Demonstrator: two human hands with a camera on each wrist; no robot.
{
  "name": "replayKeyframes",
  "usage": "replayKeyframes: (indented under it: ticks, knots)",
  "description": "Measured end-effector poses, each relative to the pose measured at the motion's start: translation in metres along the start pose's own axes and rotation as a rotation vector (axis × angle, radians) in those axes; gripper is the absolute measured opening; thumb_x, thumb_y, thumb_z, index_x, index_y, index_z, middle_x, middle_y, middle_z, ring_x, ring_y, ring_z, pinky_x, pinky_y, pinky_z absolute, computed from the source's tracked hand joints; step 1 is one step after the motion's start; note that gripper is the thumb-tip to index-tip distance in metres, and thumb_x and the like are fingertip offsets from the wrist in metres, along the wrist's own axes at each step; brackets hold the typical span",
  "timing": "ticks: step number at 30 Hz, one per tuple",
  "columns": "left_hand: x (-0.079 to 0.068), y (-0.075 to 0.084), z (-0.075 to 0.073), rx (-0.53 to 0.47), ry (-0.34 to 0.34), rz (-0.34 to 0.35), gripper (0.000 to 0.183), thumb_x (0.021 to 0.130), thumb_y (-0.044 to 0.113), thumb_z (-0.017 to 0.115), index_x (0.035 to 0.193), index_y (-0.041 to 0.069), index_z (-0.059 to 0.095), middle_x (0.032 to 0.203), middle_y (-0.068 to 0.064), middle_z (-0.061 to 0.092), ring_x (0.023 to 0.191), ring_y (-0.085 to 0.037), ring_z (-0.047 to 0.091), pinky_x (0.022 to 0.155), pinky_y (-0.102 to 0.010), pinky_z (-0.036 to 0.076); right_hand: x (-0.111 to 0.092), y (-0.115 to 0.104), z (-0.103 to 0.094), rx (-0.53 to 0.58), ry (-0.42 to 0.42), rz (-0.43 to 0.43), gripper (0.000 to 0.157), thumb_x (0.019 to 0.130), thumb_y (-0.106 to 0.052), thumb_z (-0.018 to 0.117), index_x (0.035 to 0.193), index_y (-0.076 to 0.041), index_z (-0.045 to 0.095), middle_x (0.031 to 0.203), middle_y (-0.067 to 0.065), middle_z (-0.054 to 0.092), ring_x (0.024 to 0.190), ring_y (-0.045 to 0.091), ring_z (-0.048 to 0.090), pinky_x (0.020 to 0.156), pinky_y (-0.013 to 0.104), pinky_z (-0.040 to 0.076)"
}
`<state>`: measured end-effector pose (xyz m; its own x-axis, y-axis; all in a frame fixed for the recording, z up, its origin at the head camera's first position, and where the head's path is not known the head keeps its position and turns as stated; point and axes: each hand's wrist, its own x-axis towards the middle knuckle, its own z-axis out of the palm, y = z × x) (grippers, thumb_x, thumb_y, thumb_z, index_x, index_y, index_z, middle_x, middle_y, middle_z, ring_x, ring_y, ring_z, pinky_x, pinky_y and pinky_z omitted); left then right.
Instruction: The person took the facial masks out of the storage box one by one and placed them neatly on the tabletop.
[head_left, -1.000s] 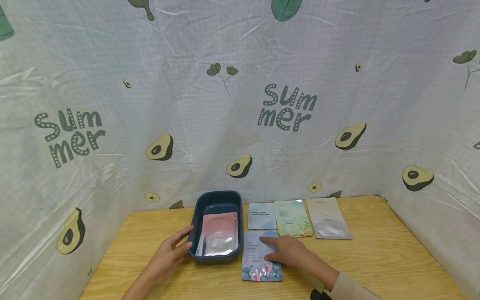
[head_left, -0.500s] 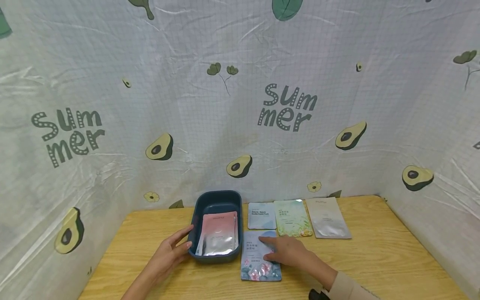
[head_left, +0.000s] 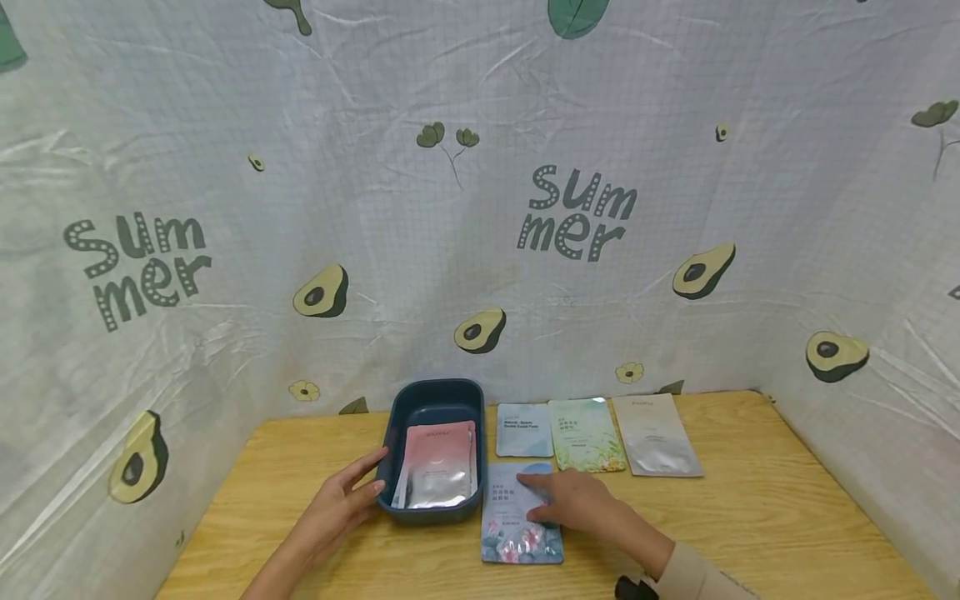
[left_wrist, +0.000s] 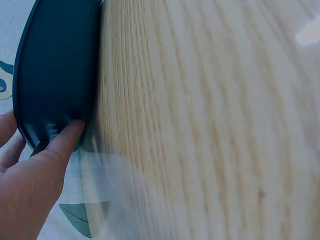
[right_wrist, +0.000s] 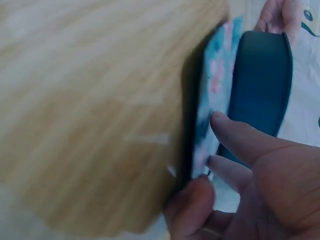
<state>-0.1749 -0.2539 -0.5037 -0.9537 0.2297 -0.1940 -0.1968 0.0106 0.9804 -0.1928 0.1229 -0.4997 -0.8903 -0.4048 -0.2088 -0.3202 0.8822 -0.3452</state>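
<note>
My left hand [head_left: 337, 500] is at the left side of a dark blue bin [head_left: 431, 517]. Its thumb lies against the outer wall [left_wrist: 60, 65], fingertips right at the rim. In the bin lie stacked flat sachets, a pink-and-silver one [head_left: 441, 458] on top. Right of the bin, a blue sachet with pink flowers [head_left: 513, 537] lies on the table. My right hand [head_left: 577, 500] touches its upper face with index finger and thumb; the other fingers are curled low near its edge, partly hidden. In the right wrist view, the sachet [right_wrist: 216, 75] appears edge-on beside the bin.
Behind the flowered sachet lie a small pale blue sachet [head_left: 523, 429], a green floral one [head_left: 587, 435] and a white-silver one [head_left: 658, 435] in a row. The wooden table [head_left: 772, 500] backs onto a white avocado-print sheet [head_left: 390, 208].
The flowered sachet has shifted very slightly left with my right fingers on it. My left hand and the bin keep their places; the head view has tilted a little.
</note>
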Motion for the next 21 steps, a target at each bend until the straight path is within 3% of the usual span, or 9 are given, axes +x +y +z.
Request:
replayKeyframes:
  ticks: [4, 7, 10, 15, 21]
  knots:
    - [0.0, 0.001, 0.0, 0.003, -0.018, 0.007, 0.063, 0.105, 0.011, 0.056, 0.16, 0.004, 0.027, 0.166, -0.025, 0.012, 0.141, -0.039, 0.038, 0.106, -0.046, 0.049, 0.001, -0.003, -0.015, 0.064, 0.036, -0.009, 0.053, 0.092, -0.042, 0.074, 0.142, -0.029, 0.062, 0.1, 0.008, 0.072, 0.06, 0.014, 0.044, 0.052, 0.03, 0.034]
    - [0.0, 0.0, -0.001, 0.003, -0.024, 0.009, 0.063, 0.105, 0.011, 0.056, 0.16, 0.004, 0.027, 0.166, -0.026, 0.011, 0.141, -0.039, 0.037, 0.106, -0.046, 0.049, 0.006, -0.008, -0.034, 0.119, 0.136, -0.119, 0.046, 0.095, -0.03, 0.073, 0.139, -0.023, 0.064, 0.082, -0.001, 0.067, 0.056, 0.011, 0.043, 0.048, 0.027, 0.035]
    - [0.001, 0.0, -0.001, -0.003, -0.015, 0.011, 0.062, 0.105, 0.011, 0.056, 0.16, 0.004, 0.028, 0.166, -0.026, 0.012, 0.141, -0.039, 0.038, 0.105, -0.047, 0.049, 0.016, -0.014, -0.056, 0.154, 0.219, -0.268, 0.038, 0.097, -0.021, 0.071, 0.134, -0.017, 0.067, 0.081, -0.005, 0.066, 0.063, 0.008, 0.054, 0.053, 0.024, 0.045]
    - [0.001, -0.001, -0.001, -0.01, -0.011, 0.009, 0.062, 0.105, 0.009, 0.056, 0.16, 0.004, 0.028, 0.166, -0.024, 0.012, 0.141, -0.039, 0.038, 0.106, -0.047, 0.049, 0.039, -0.028, -0.082, 0.24, 0.207, -0.469, 0.035, 0.1, -0.017, 0.066, 0.136, -0.014, 0.065, 0.109, 0.004, 0.072, 0.096, 0.018, 0.069, 0.079, 0.029, 0.058]
    - [0.0, 0.0, -0.002, -0.001, -0.017, 0.012, 0.063, 0.105, 0.01, 0.056, 0.16, 0.004, 0.027, 0.166, -0.026, 0.012, 0.141, -0.04, 0.037, 0.106, -0.047, 0.048, 0.074, -0.05, -0.096, 0.346, 0.075, -0.575, 0.039, 0.101, -0.024, 0.065, 0.139, -0.019, 0.062, 0.129, 0.001, 0.067, 0.115, 0.02, 0.065, 0.096, 0.029, 0.054]
